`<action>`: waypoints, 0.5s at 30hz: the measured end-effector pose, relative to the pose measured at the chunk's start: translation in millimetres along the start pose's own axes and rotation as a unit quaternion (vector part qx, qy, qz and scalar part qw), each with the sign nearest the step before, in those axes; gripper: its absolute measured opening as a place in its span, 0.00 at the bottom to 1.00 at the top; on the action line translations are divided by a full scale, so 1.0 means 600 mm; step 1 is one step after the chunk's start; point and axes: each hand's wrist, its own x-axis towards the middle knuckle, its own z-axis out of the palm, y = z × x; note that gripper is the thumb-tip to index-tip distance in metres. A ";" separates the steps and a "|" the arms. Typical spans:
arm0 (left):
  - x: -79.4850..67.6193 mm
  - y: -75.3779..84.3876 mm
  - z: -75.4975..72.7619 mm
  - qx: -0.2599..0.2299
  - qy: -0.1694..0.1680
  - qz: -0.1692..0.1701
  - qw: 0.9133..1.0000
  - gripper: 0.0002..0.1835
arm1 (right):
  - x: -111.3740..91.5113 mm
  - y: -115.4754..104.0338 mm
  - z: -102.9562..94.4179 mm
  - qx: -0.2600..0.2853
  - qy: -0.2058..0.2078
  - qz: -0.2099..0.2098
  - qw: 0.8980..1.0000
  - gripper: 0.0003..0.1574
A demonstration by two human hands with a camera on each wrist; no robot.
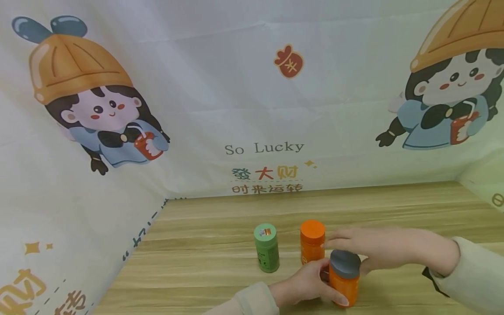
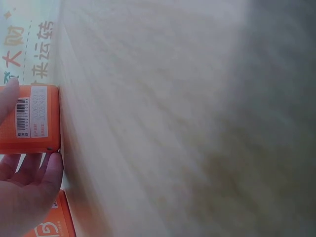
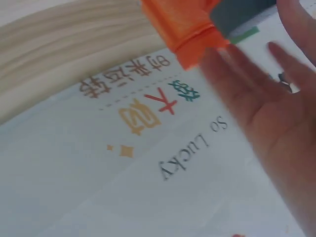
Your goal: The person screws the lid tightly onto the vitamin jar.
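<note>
My left hand [image 1: 305,282] holds an orange bottle [image 1: 343,286] with a dark grey lid [image 1: 345,263], thumb on the near side and fingers round the far side. In the left wrist view, a barcode label shows on that bottle [image 2: 29,118] between thumb and fingers. My right hand [image 1: 387,247] is beside and above the lid, its fingers extended past it and blurred in the right wrist view. Just behind stands a second orange bottle [image 1: 313,240] with an orange lid, close to the right fingertips. To its left is a green bottle [image 1: 267,248] with a green lid.
The bottles are on a wood-grain tabletop [image 1: 197,245]. A pale printed cloth [image 1: 212,100] with cartoon figures and lettering rises behind the table and along both sides.
</note>
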 end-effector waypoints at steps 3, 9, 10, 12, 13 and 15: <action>0.001 0.000 -0.001 0.003 -0.004 -0.002 1.000 0.28 | -0.001 0.007 0.001 0.015 -0.012 -0.074 0.997 0.38; -0.001 0.003 -0.003 -0.002 -0.010 -0.008 1.000 0.30 | 0.001 0.014 0.004 0.024 -0.007 -0.144 0.989 0.41; -0.001 0.003 -0.003 -0.002 -0.010 -0.009 1.000 0.29 | 0.002 0.014 0.003 0.026 -0.007 -0.144 0.989 0.40; -0.002 0.004 -0.003 -0.004 -0.011 -0.009 1.000 0.29 | 0.003 0.013 0.003 0.028 -0.007 -0.142 0.990 0.38; -0.002 0.004 -0.004 -0.003 -0.010 -0.010 1.000 0.29 | 0.004 0.012 0.002 0.029 -0.006 -0.139 0.990 0.37; -0.001 0.004 -0.003 -0.001 -0.009 -0.010 1.000 0.28 | 0.006 0.010 0.001 0.035 -0.007 -0.127 0.991 0.34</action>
